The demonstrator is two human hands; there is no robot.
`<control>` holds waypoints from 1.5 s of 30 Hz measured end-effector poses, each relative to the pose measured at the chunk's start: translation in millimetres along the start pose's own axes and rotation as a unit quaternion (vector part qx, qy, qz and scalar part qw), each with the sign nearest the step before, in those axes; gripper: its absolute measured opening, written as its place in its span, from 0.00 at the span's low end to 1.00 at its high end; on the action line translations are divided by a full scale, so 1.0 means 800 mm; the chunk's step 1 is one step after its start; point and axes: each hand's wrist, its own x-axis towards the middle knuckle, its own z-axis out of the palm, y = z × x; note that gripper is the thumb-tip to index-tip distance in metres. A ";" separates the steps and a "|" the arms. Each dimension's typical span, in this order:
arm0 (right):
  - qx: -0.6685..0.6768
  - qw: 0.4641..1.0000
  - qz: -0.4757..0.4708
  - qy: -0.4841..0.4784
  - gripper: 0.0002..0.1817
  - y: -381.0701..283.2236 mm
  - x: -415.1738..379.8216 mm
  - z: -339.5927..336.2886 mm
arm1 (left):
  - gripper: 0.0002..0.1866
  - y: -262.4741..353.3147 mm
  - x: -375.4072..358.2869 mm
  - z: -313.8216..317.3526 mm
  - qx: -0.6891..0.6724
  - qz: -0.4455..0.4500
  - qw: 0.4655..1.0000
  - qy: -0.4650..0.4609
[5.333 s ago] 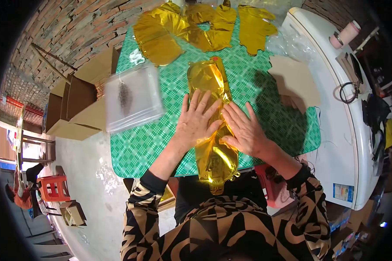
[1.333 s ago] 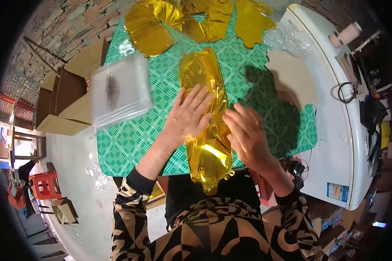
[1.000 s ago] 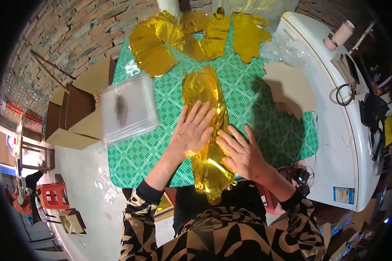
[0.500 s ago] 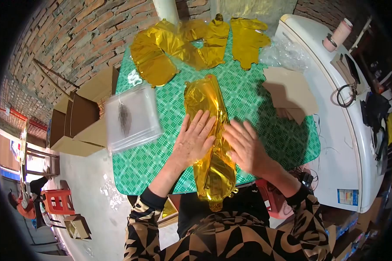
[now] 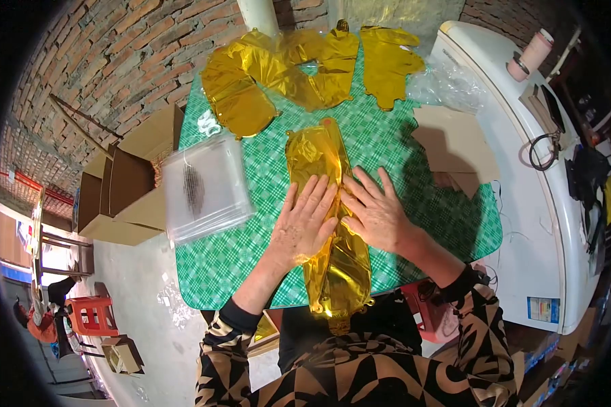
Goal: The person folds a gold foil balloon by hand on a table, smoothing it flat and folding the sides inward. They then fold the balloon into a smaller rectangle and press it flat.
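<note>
Lying flat on gold: the left hand (image 5: 304,222), palm down, its grip released, fingers extended across the long foil (image 5: 341,275).
Right hand (image 5: 379,218): also open and unclenched, fingers spread, fingertips over the foil's right side, thumb pointing toward the left one.
Foil: lengthwise on the green checked table (image 5: 217,271), its lower end past the near edge.
Far end: more gold sheets (image 5: 241,85), with clear wrap (image 5: 448,88) near their right side.
Left of the foil: clear bags (image 5: 209,186), stacked; beyond them, an open carton (image 5: 132,220).
Right: brown card (image 5: 455,139) on the table, beside a white cabinet (image 5: 523,203).
Far left: a red stool (image 5: 91,315) and, perhaps, a person (image 5: 41,322), unclear near the dark rim.
</note>
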 end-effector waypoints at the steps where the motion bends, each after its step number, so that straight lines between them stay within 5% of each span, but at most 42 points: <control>1: 0.008 1.000 0.001 -0.003 0.33 0.001 0.001 0.000 | 0.36 0.000 0.000 0.001 0.002 -0.002 1.000 -0.007; 26: -0.001 0.999 -0.018 -0.051 0.38 0.004 0.002 -0.002 | 0.40 0.003 0.003 -0.002 -0.011 -0.009 1.000 -0.001; 45: 0.003 0.998 -0.026 -0.049 0.37 0.004 0.002 -0.005 | 0.27 -0.026 0.036 -0.020 -0.029 0.048 0.996 0.075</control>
